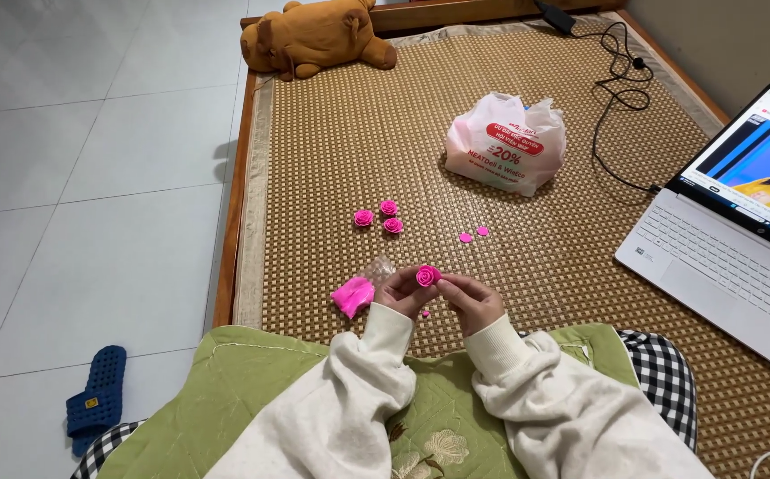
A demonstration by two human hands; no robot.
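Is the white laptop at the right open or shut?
Open: the white laptop has its lid raised, its screen lit and its keyboard exposed on the woven mat.

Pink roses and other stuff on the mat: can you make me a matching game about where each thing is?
Things:
1. pink rose
2. three small roses
3. teddy bear
4. laptop

Places:
A. at the mat's far left corner
B. held between both hands
C. on the mat's right side, screen open
D. lying together on the mat beyond the hands

Pairs: 1-B, 2-D, 3-A, 4-C
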